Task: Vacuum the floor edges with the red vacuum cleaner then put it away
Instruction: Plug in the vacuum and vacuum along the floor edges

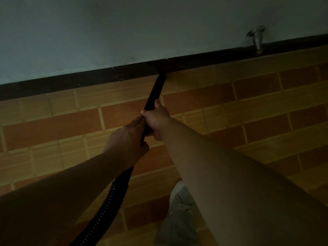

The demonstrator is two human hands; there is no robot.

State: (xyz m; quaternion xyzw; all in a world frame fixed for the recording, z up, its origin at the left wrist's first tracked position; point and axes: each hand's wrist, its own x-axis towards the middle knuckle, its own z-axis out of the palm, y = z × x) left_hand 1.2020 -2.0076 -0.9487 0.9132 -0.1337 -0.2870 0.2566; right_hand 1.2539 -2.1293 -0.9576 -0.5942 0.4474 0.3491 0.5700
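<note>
Vacuum tube (156,90): black, rigid, slanting up and away from the person, tip right at the joint where the floor meets the dark skirting board (71,82); too dark to tell whether the tip touches the board. Only tube and hose show, no red in frame. Right hand (157,119) is the forward one, fingers wrapped round the tube, thumb lying along its upper side. Left hand (127,139) sits directly behind it, touching it, also clamped round the tube, forefinger stretched toward the right hand. Both arms extended, bare forearms. Black corrugated hose (110,201) leaves the tube below the left hand, passes under the left forearm and runs out at the bottom edge. Floor (248,103): rectangular tiles in orange-brown and tan, pale grout. Above the skirting, plain white wall (124,23). Metal door stop (257,39) sticks out of the wall at upper right, well apart from the tube tip. Light-coloured shoe (181,206) on the tiles under the right forearm. Lighting is dim overall.
</note>
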